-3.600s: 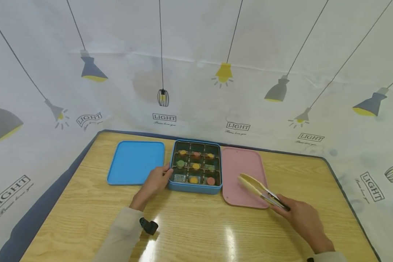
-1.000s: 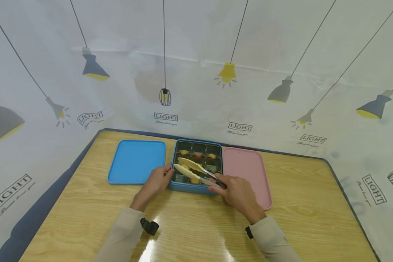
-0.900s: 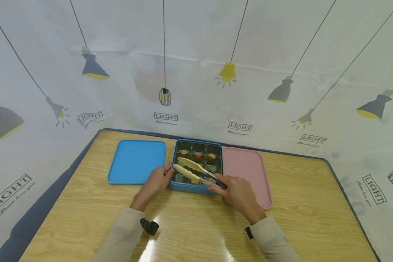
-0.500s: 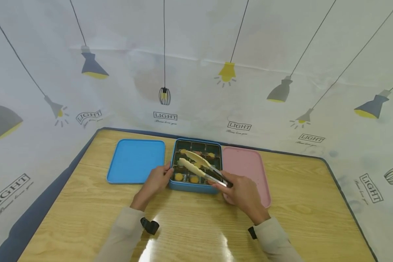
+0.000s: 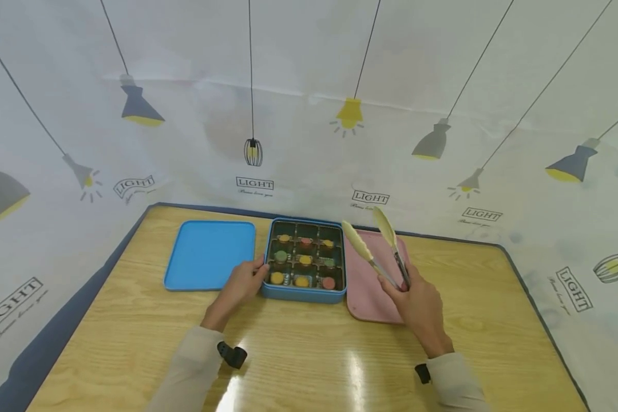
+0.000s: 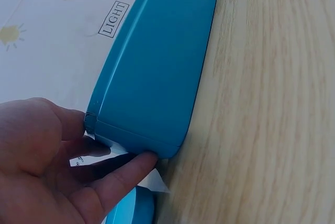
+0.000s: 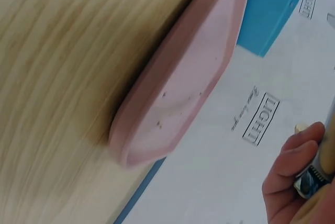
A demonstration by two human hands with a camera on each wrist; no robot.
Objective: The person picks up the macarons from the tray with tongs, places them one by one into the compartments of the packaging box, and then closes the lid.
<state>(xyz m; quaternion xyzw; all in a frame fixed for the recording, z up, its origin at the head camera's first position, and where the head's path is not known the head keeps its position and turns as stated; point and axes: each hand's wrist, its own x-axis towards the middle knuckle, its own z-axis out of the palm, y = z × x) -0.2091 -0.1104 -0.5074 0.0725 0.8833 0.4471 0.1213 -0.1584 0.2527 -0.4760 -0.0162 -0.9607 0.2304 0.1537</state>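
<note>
At the back of the table stands a blue box (image 5: 305,294) with a dark divided insert, a small round coloured piece in each compartment. The pieces are yellow-orange, red and green; their exact kind is too small to tell. My left hand (image 5: 243,282) holds the box at its front left corner; in the left wrist view the thumb is at the rim and a finger lies against the side. My right hand (image 5: 423,309) grips metal tongs (image 5: 399,266) with pale yellow tips. The tongs are spread, point up over the pink tray (image 5: 367,303), and have nothing between their tips.
A flat blue lid (image 5: 209,256) lies left of the box. The pink tray sits close against the box's right side, a few dark specks on it in the right wrist view. Behind the wooden table (image 5: 298,355) hangs a white sheet (image 5: 298,57) printed with lamps.
The front left compartment, bare 3.6 seconds ago, now holds a yellow round piece. My right hand has drawn the tongs from over the box to the right and up. The left hand stays put.
</note>
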